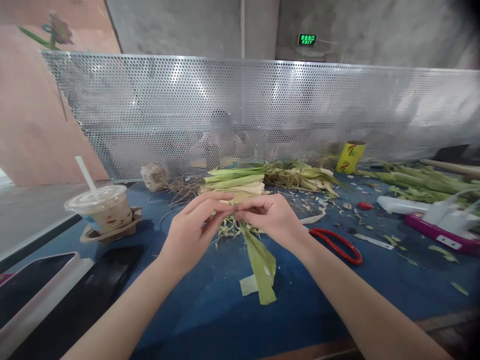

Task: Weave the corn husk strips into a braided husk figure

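My left hand (193, 227) and my right hand (273, 217) meet fingertip to fingertip above the middle of the blue table. Both are closed in a pinch on the narrow upper end of a pale green corn husk (260, 265). Its broad lower part hangs down toward me and seems to rest against the tabletop. A small brownish bit shows between the fingertips, too small to make out. Just behind my fingers lies a stack of corn husks (236, 180), partly hidden by them. Thin husk shreds (227, 228) are scattered beneath my hands.
To the right lie red-handled scissors (337, 245), a white-and-grey blade (374, 242), a purple power strip (442, 235) and more husks (423, 182). On the left are a lidded drink cup (105, 210), phones (37, 285) and brown twine (183, 190). A perforated metal screen (255, 110) stands behind.
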Tool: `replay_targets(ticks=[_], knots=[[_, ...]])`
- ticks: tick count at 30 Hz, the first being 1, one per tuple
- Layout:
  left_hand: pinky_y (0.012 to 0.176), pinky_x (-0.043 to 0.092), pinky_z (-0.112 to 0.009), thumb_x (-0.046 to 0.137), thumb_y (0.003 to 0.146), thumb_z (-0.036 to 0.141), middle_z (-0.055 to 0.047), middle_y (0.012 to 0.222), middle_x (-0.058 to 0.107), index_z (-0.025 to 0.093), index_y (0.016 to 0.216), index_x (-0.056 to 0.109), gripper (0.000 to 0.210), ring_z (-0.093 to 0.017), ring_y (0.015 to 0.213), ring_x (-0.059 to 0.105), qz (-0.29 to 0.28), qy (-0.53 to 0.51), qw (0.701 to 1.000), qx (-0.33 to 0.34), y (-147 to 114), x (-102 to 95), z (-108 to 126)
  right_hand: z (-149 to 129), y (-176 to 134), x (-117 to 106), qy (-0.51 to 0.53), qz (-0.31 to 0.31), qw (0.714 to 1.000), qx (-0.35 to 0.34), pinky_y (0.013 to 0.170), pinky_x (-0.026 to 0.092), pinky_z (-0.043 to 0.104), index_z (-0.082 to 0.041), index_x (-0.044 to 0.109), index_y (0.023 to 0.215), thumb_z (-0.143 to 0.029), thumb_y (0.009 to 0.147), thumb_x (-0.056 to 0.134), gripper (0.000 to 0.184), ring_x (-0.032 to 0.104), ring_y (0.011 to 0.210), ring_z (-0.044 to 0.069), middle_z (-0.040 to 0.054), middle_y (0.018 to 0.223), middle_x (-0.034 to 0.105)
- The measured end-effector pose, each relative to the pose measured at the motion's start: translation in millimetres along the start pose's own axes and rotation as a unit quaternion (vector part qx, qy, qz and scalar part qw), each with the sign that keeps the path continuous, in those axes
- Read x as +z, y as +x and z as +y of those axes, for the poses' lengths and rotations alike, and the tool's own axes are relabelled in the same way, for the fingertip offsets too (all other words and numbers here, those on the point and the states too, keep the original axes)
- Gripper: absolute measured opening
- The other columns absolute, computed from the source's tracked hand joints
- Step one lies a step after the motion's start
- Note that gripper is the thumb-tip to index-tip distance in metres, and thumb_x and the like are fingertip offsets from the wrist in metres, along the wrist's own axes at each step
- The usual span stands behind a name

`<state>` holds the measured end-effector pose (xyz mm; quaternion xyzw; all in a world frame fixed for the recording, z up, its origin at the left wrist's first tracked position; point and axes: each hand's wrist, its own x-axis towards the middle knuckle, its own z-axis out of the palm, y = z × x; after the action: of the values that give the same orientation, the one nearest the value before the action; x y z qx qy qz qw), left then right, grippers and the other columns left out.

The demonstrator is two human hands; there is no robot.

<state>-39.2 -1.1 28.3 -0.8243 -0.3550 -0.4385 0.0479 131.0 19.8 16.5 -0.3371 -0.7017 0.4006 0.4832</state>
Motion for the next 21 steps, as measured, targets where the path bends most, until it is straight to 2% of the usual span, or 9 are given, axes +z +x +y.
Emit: replay_targets(ticks=[6, 8, 9, 11, 13, 16, 21], knots=[[0.055, 0.047, -0.022, 0.056, 0.076, 0.017, -0.005, 0.083, 0.066, 0.02, 0.075, 0.067, 0.012, -0.016, 0.074, 0.059, 0.031, -0.004, 0.999, -0.026, 1.2, 2.8, 3.9, -0.2, -2.4, 2.7, -0.018, -0.048, 0.999, -0.007, 0.051, 0.043, 0.024, -0.018, 0.069, 0.075, -0.029, 0.07, 0.061, 0.015, 0.056, 0.057, 0.012, 0.0012, 0.065, 0.065], [0.054, 0.047, -0.021, 0.054, 0.078, 0.019, -0.005, 0.087, 0.065, 0.023, 0.087, 0.067, 0.017, -0.015, 0.074, 0.058, 0.027, -0.036, 0.997, -0.056, 0.8, 2.3, 4.1, -0.6, -1.3, 1.9, -0.02, -0.035, 0.999, -0.002, 0.053, 0.044, 0.024, -0.017, 0.068, 0.07, -0.029, 0.07, 0.062, 0.014, 0.056, 0.057, 0.012, 0.0012, 0.063, 0.065], [0.054, 0.047, -0.021, 0.053, 0.079, 0.021, -0.005, 0.09, 0.065, 0.024, 0.1, 0.064, 0.024, -0.015, 0.073, 0.057, 0.029, -0.062, 0.995, -0.077, 0.7, 1.9, 3.9, -0.8, -0.6, 1.2, -0.019, -0.027, 0.999, 0.003, 0.054, 0.044, 0.024, -0.016, 0.068, 0.069, -0.028, 0.07, 0.061, 0.013, 0.057, 0.057, 0.012, 0.0015, 0.063, 0.065], [0.051, 0.046, -0.021, 0.055, 0.078, 0.023, -0.005, 0.093, 0.065, 0.027, 0.125, 0.044, 0.049, -0.014, 0.069, 0.055, 0.028, -0.112, 0.986, -0.122, 0.7, 1.0, 3.3, -1.2, 0.7, -0.7, -0.002, -0.016, 1.0, 0.01, 0.058, 0.046, 0.025, -0.017, 0.068, 0.068, -0.028, 0.071, 0.06, 0.014, 0.059, 0.061, 0.013, 0.0021, 0.066, 0.067], [0.047, 0.045, -0.02, 0.059, 0.075, 0.024, -0.004, 0.09, 0.066, 0.028, 0.135, 0.026, 0.068, -0.013, 0.063, 0.052, 0.017, -0.128, 0.98, -0.15, 0.9, 0.7, 3.0, -1.4, 1.5, -2.5, 0.025, -0.014, 0.999, 0.017, 0.062, 0.047, 0.026, -0.017, 0.068, 0.07, -0.029, 0.072, 0.061, 0.014, 0.061, 0.065, 0.014, 0.0026, 0.069, 0.068], [0.045, 0.043, -0.019, 0.059, 0.075, 0.025, -0.002, 0.083, 0.068, 0.028, 0.134, 0.028, 0.067, -0.012, 0.058, 0.052, 0.004, -0.093, 0.985, -0.145, 0.0, 2.1, 3.7, -1.5, 1.3, -4.0, 0.04, -0.01, 0.999, 0.031, 0.066, 0.048, 0.028, -0.017, 0.069, 0.073, -0.03, 0.071, 0.062, 0.015, 0.062, 0.068, 0.015, 0.0035, 0.07, 0.069], [0.048, 0.045, -0.021, 0.06, 0.074, 0.021, 0.0, 0.078, 0.068, 0.027, 0.129, 0.035, 0.061, -0.013, 0.057, 0.056, 0.052, -0.031, 0.993, -0.101, -5.5, 7.1, 6.1, -2.6, 0.0, -3.8, 0.074, -0.022, 0.996, 0.043, 0.068, 0.047, 0.027, -0.018, 0.07, 0.069, -0.029, 0.069, 0.063, 0.013, 0.062, 0.07, 0.014, 0.0024, 0.07, 0.069]])
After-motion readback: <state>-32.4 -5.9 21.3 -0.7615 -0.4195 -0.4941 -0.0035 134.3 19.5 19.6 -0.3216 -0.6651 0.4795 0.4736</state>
